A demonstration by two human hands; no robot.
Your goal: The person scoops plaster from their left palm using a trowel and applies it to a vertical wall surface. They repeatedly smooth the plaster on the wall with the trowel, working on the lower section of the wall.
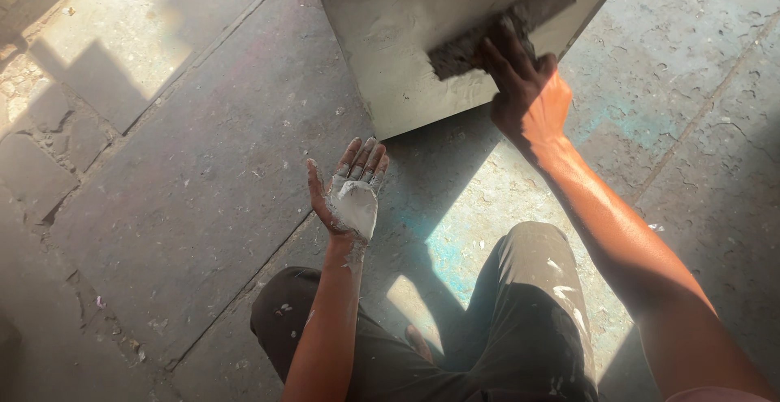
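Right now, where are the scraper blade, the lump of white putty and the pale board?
scraper blade point(500, 28), head view, middle of the blade.
lump of white putty point(356, 205), head view, centre, on left palm.
pale board point(390, 45), head view, bare coated face.

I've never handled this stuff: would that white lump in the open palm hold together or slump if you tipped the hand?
The white putty probably behaves as a soft paste: it sits heaped in the left hand, not running off. It likely clings, since smears coat the fingers. The same stuff seems spread on the panel under the right hand.
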